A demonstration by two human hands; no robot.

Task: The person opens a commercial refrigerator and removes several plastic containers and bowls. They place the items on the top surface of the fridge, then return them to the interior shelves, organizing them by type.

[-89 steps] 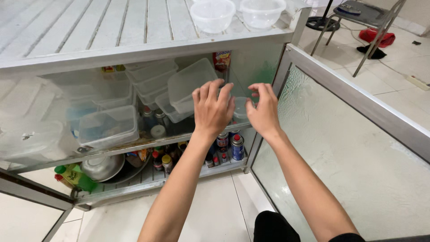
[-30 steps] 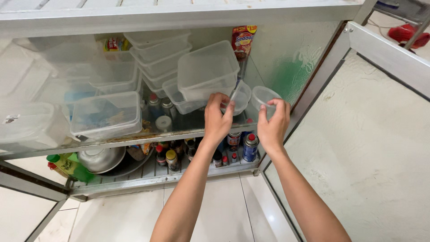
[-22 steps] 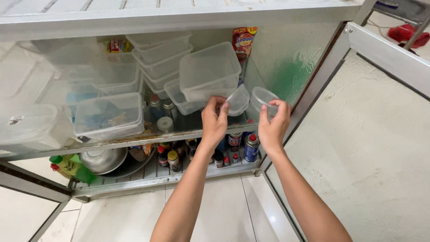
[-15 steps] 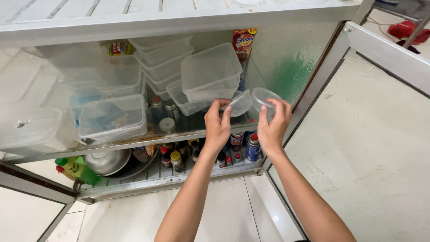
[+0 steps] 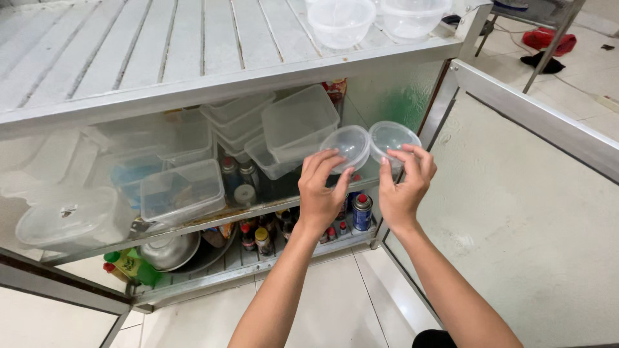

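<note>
Both hands are reaching out in front of an open cabinet, and each one is holding a small round clear plastic bowl. Left hand [image 5: 320, 193] is gripping the left bowl [image 5: 348, 145] with its fingers curled on the rim. Right hand [image 5: 403, 187] is pinching the right bowl [image 5: 391, 138] at its edge. These two bowls are sitting side by side and almost touching, up in the air in front of the cabinet's upper shelf [image 5: 213, 219]. Just behind them, square clear tubs [image 5: 298, 122] are piling up on that shelf. Lower down, small cans and bottles [image 5: 361, 211] are standing on the bottom shelf beside a metal bowl [image 5: 169, 250]. Farther back, two more clear bowls [image 5: 340, 20] are resting on the slatted surface [image 5: 129, 51].
</note>
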